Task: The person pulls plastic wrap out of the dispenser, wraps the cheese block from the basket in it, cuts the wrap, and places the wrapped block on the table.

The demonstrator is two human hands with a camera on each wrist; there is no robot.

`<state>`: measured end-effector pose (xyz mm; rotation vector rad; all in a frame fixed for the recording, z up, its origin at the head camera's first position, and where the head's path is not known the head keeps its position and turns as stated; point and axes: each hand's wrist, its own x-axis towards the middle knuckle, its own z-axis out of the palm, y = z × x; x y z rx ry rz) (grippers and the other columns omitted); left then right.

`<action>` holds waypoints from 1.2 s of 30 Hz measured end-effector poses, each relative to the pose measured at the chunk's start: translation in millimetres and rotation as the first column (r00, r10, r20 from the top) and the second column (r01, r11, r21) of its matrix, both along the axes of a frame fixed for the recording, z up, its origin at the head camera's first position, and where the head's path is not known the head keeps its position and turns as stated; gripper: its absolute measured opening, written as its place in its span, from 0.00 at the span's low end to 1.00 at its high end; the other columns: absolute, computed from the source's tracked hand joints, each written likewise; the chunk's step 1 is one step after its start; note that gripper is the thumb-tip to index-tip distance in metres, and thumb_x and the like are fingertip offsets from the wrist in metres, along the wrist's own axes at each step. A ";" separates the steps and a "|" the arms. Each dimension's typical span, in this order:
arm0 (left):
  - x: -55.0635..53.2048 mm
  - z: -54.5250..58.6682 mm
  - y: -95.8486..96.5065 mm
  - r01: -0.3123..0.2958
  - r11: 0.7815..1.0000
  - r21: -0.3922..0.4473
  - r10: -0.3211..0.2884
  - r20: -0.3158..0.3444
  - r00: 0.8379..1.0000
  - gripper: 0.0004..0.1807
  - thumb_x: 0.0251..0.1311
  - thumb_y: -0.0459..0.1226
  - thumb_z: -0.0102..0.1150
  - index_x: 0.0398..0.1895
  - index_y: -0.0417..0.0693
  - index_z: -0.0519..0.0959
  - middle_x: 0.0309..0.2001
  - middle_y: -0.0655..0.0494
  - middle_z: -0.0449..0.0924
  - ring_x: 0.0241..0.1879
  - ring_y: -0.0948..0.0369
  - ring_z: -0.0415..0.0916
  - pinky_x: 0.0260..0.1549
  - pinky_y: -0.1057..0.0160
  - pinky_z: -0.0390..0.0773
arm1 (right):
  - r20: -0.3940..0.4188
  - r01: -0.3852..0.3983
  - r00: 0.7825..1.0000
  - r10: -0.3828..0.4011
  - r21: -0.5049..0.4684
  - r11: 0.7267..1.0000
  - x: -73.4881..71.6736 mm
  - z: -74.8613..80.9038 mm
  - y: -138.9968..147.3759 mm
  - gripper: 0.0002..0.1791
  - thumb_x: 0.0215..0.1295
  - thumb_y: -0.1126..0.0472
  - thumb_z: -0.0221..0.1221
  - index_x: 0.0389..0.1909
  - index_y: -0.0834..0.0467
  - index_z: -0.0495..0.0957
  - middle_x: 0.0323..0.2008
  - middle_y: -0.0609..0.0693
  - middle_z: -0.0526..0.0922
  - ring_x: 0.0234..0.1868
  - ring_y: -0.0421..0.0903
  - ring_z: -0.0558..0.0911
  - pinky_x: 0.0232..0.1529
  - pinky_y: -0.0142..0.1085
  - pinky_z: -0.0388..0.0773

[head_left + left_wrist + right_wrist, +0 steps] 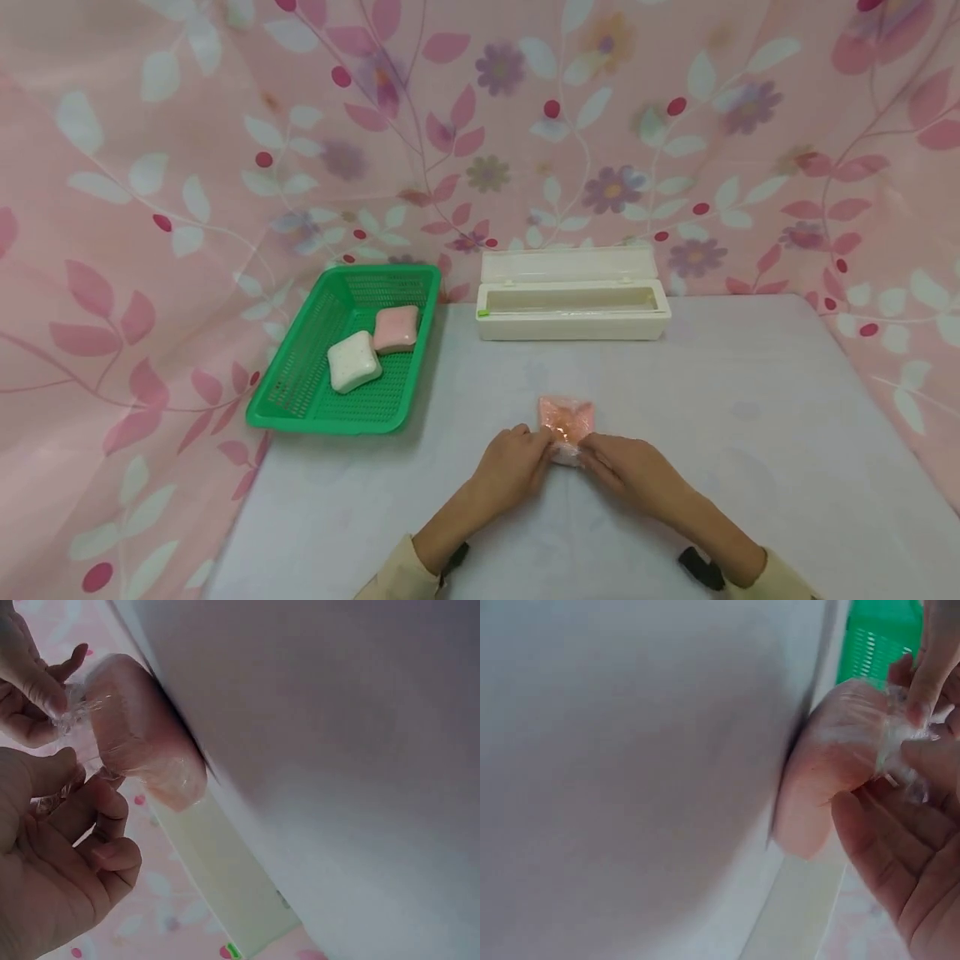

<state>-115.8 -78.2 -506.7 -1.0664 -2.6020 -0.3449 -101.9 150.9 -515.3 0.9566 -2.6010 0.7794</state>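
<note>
A pink bar of soap [567,414], wrapped in clear plastic film [73,724], lies on the white cloth in front of me. My left hand [513,462] pinches the gathered film at the bar's near left side, thumb against curled fingers. From the right, my right hand [637,473] holds the same film between thumb and fingers. Both hands are close together over the near edge of the bar. In the right wrist view the film [891,742] bunches between the hands, and fingers partly hide it.
A green basket [405,412] at the left holds a white soap bar [354,362] and a pink soap bar [396,328]. At the back stands a long white box [573,327] with its lid [567,265] raised. A floral curtain [525,133] hangs behind the table.
</note>
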 end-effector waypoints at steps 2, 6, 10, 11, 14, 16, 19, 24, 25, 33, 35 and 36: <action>-2.7 -0.2 2.1 -0.046 0.997 0.066 0.042 0.049 0.998 0.10 0.68 0.41 0.58 0.30 0.49 0.71 0.17 0.62 0.65 0.18 0.65 0.62 0.19 0.69 0.58 | 0.133 0.064 0.989 -0.057 -0.042 0.997 -1.9 3.4 -1.6 0.04 0.66 0.59 0.63 0.40 0.52 0.79 0.31 0.38 0.84 0.32 0.35 0.81 0.33 0.35 0.79; -8.9 -2.3 7.5 -0.136 0.978 0.160 0.107 0.176 0.979 0.10 0.63 0.38 0.63 0.30 0.49 0.71 0.18 0.64 0.63 0.19 0.66 0.60 0.18 0.70 0.59 | 0.317 0.179 0.937 -0.144 -0.085 0.980 -10.2 6.1 -6.3 0.04 0.63 0.58 0.66 0.33 0.51 0.80 0.26 0.36 0.82 0.29 0.36 0.82 0.32 0.34 0.78; -14.6 -7.0 11.9 -0.162 0.981 0.111 0.132 0.237 0.962 0.10 0.58 0.35 0.66 0.35 0.51 0.72 0.22 0.63 0.67 0.22 0.64 0.61 0.19 0.70 0.60 | 0.326 0.249 0.916 -0.234 -0.006 0.968 -17.9 4.1 -10.8 0.14 0.56 0.56 0.72 0.28 0.49 0.72 0.20 0.36 0.70 0.23 0.36 0.69 0.23 0.32 0.66; -15.4 -8.6 12.6 -0.152 0.985 0.083 0.129 0.226 0.966 0.10 0.58 0.35 0.66 0.36 0.51 0.73 0.23 0.62 0.69 0.23 0.64 0.62 0.20 0.70 0.60 | 0.295 0.253 0.922 -0.250 0.027 0.967 -19.4 2.9 -12.0 0.16 0.55 0.56 0.72 0.27 0.49 0.70 0.21 0.38 0.68 0.23 0.37 0.67 0.22 0.32 0.64; -16.4 -12.9 13.9 -0.121 0.993 -0.004 0.120 0.147 0.982 0.05 0.61 0.36 0.65 0.35 0.55 0.78 0.28 0.62 0.72 0.26 0.62 0.63 0.21 0.70 0.60 | 0.156 0.254 0.950 -0.270 0.114 0.960 -22.2 -0.7 -15.0 0.20 0.51 0.56 0.74 0.26 0.49 0.67 0.23 0.40 0.63 0.25 0.41 0.65 0.22 0.33 0.60; -15.9 -13.6 14.0 -0.114 0.992 -0.047 0.118 0.101 0.988 0.03 0.63 0.38 0.63 0.36 0.59 0.82 0.30 0.62 0.71 0.28 0.62 0.63 0.22 0.70 0.59 | 0.066 0.236 0.967 -0.247 0.139 0.962 -23.0 -2.8 -16.1 0.20 0.50 0.58 0.74 0.25 0.49 0.67 0.24 0.40 0.62 0.27 0.42 0.65 0.23 0.35 0.60; -14.0 -11.9 11.6 -0.116 0.986 -0.119 0.122 0.037 0.992 0.05 0.65 0.39 0.60 0.39 0.62 0.82 0.32 0.61 0.70 0.30 0.61 0.64 0.22 0.69 0.58 | 0.006 0.160 0.987 -0.162 0.136 0.978 -22.1 -5.9 -15.7 0.17 0.52 0.62 0.72 0.25 0.49 0.69 0.25 0.39 0.65 0.28 0.42 0.67 0.25 0.34 0.64; -4.2 -8.7 0.9 -0.082 0.967 -0.240 0.082 -0.008 0.997 0.12 0.63 0.38 0.63 0.49 0.59 0.77 0.43 0.58 0.72 0.35 0.58 0.67 0.22 0.67 0.60 | -0.013 0.007 1.000 -0.005 0.137 0.991 -13.8 -8.2 -6.0 0.10 0.58 0.66 0.68 0.37 0.50 0.79 0.33 0.41 0.76 0.34 0.41 0.74 0.30 0.33 0.73; -2.5 -8.7 -0.8 -0.072 0.967 -0.244 0.073 -0.006 0.997 0.15 0.63 0.38 0.64 0.51 0.59 0.76 0.45 0.57 0.72 0.35 0.58 0.67 0.22 0.66 0.61 | -0.015 -0.011 1.000 0.013 0.138 0.990 -11.7 -7.3 -3.0 0.11 0.59 0.67 0.67 0.40 0.50 0.80 0.35 0.41 0.76 0.35 0.41 0.75 0.31 0.33 0.74; -6.6 -8.6 1.0 -0.054 0.969 -0.241 0.035 -0.084 0.996 0.10 0.64 0.37 0.60 0.47 0.56 0.75 0.41 0.57 0.72 0.34 0.59 0.69 0.23 0.67 0.58 | -0.044 -0.084 0.995 0.092 0.149 0.985 -8.5 -3.6 7.1 0.21 0.47 0.66 0.73 0.44 0.52 0.81 0.40 0.43 0.73 0.35 0.39 0.72 0.32 0.33 0.75; -8.3 -4.6 0.4 -0.048 0.971 -0.236 0.037 -0.051 0.998 0.10 0.62 0.36 0.62 0.45 0.55 0.76 0.42 0.57 0.74 0.36 0.59 0.71 0.24 0.67 0.62 | -0.070 -0.072 0.994 0.083 0.138 0.988 -9.9 -4.4 6.6 0.19 0.49 0.65 0.74 0.43 0.52 0.82 0.40 0.43 0.74 0.34 0.39 0.73 0.32 0.32 0.75; -9.3 -2.8 -0.4 -0.046 0.974 -0.224 0.040 -0.027 0.999 0.10 0.61 0.35 0.63 0.45 0.55 0.77 0.43 0.57 0.75 0.37 0.59 0.73 0.24 0.67 0.65 | -0.082 -0.062 0.994 0.073 0.126 0.990 -10.5 -4.4 6.9 0.18 0.50 0.65 0.74 0.43 0.52 0.82 0.40 0.44 0.75 0.35 0.39 0.74 0.33 0.33 0.76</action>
